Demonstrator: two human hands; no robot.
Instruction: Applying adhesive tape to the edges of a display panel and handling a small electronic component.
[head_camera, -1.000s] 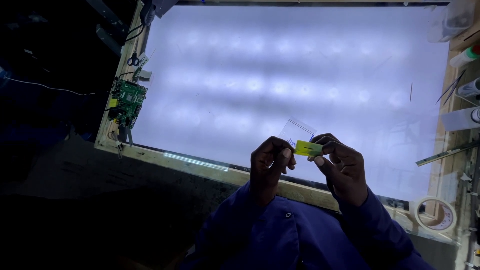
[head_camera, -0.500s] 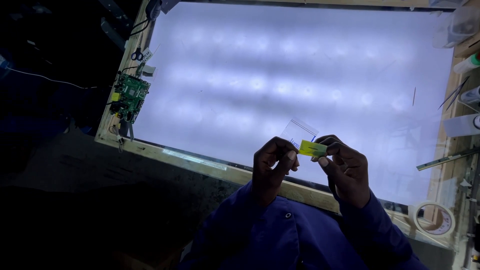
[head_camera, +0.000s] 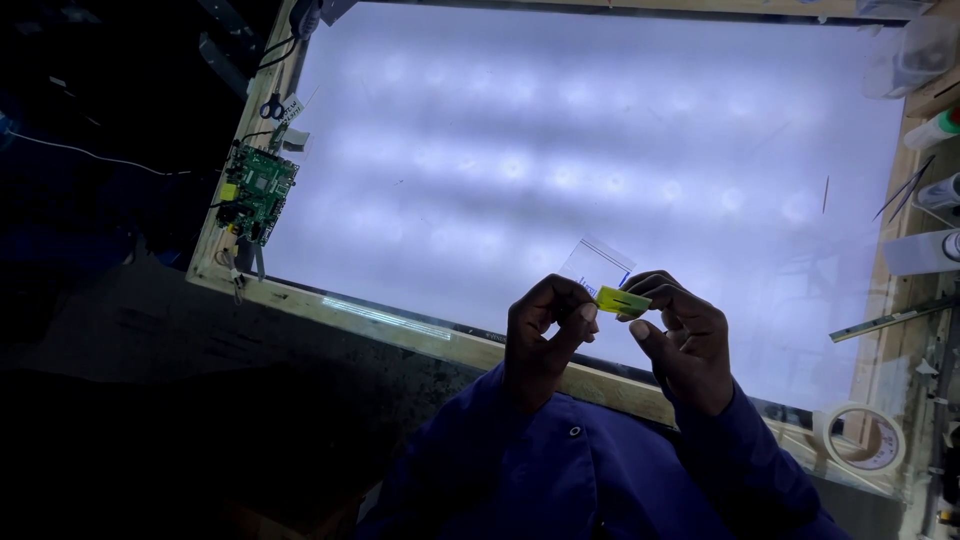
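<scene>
My left hand (head_camera: 540, 335) pinches the lower corner of a small clear plastic bag (head_camera: 594, 266) held up over a large lit white panel (head_camera: 560, 150). My right hand (head_camera: 680, 335) grips a small yellow-green flat piece (head_camera: 622, 299) at the bag's mouth, touching the bag. Both hands are close together above the panel's near wooden frame edge (head_camera: 440, 340). My blue sleeves fill the bottom of the view.
A green circuit board (head_camera: 257, 192) and small scissors (head_camera: 272, 106) sit on the frame's left side. A tape roll (head_camera: 866, 440) lies at the bottom right. Bottles, a thin metal strip (head_camera: 890, 318) and small tools line the right edge. The left surroundings are dark.
The view has shifted slightly; both hands stay together on the bag and the yellow-green piece, with hardly any movement.
</scene>
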